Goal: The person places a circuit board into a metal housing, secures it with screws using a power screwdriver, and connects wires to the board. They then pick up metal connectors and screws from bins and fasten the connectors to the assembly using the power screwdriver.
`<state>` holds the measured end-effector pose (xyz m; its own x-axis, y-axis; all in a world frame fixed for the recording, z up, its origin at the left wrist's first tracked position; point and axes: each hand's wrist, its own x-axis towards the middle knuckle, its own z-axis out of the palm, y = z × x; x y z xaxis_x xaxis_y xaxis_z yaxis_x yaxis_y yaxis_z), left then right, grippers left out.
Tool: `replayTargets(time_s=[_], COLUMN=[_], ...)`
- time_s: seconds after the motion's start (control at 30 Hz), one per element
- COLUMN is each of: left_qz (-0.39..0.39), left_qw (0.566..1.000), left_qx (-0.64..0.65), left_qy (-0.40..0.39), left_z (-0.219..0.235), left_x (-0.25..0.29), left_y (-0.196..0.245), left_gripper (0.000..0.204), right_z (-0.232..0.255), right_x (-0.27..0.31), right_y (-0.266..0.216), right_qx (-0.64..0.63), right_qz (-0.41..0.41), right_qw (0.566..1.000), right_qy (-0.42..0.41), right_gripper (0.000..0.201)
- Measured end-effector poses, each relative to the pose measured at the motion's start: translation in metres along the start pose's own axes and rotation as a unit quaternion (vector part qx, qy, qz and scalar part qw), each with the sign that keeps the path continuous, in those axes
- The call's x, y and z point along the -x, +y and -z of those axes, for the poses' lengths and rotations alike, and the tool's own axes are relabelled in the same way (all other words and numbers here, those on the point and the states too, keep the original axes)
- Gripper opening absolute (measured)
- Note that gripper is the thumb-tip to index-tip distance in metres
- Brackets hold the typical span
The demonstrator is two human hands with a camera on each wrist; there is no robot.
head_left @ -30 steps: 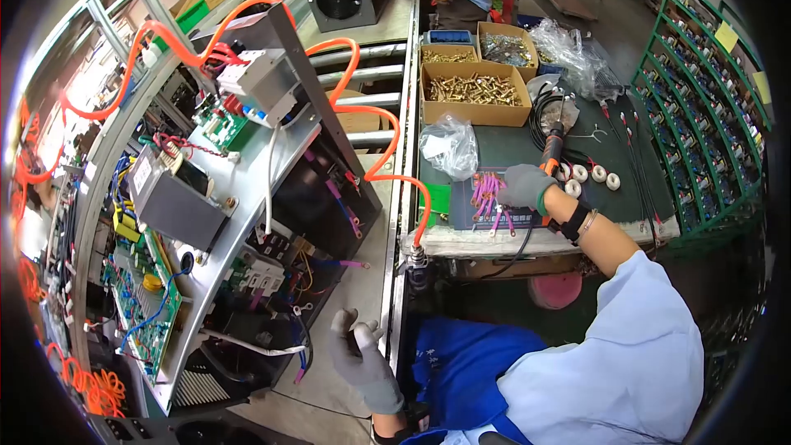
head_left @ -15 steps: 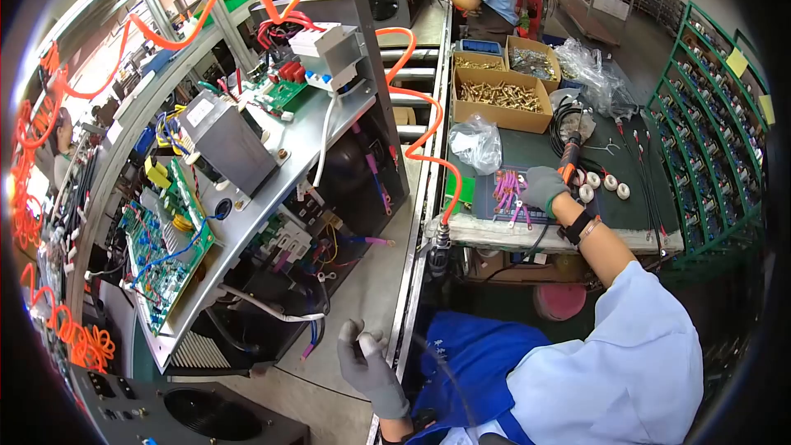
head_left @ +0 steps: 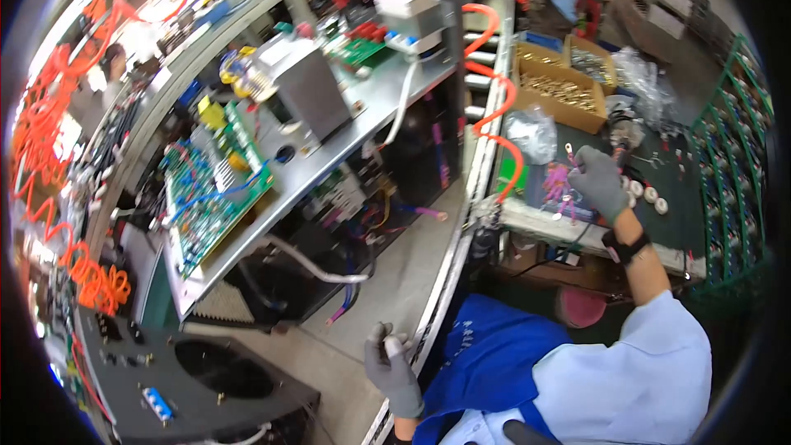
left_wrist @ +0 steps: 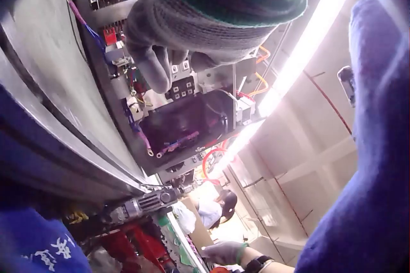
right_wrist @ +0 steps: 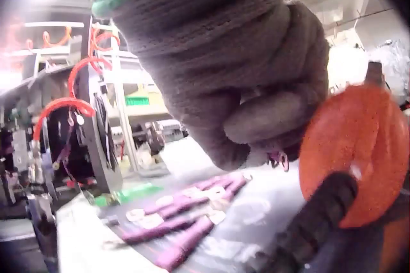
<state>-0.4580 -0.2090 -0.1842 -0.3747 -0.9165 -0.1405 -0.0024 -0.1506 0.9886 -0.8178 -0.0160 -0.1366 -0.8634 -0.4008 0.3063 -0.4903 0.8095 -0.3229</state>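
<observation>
Lug [head_left: 568, 150], one, ring-ended: pinched by the gloved right hand [head_left: 600, 184], fingers bent together on it, at the right of the scene above a bench mat [head_left: 680, 227]. Right-wrist view is blurred, so how much purple sleeve sits inside the grip cannot be told. Change on record: half a second ago this hand lay against the near pile of purple-sleeved leads [head_left: 558, 187] with no lug showing; now the ring stands up past the fingers. By judgement, one piece is taken from the stock and the picking-up is largely done. Left hand [head_left: 394, 375], gloved: near side, beside the open chassis [head_left: 371, 115], fingers loosely bent and apart, nothing seen held. Accompanying items: white rings [head_left: 651, 195], right of the right hand; carton of brass-coloured parts [head_left: 560, 91], far side; clear plastic bag [head_left: 531, 133], left of the carton; orange tool part [right_wrist: 349, 158], just beside the right hand. Markings: pale characters on the blue apron [head_left: 503, 325], too blurred to read; no brand or label legible elsewhere.
</observation>
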Motion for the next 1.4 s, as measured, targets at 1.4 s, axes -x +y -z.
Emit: replayTargets(time_s=[1.4], left_qz=[0.045], left_qw=[0.992], left_qx=[-0.103], left_qy=[-0.063], left_z=[-0.045], left_x=[0.013], left_y=[-0.029], left_gripper=[0.029], right_z=[-0.038], right_x=[-0.066], right_y=[0.096], right_qx=[0.153], right_qz=[0.342], right_qw=[0.892], right_qy=[-0.255], right_gripper=[0.017])
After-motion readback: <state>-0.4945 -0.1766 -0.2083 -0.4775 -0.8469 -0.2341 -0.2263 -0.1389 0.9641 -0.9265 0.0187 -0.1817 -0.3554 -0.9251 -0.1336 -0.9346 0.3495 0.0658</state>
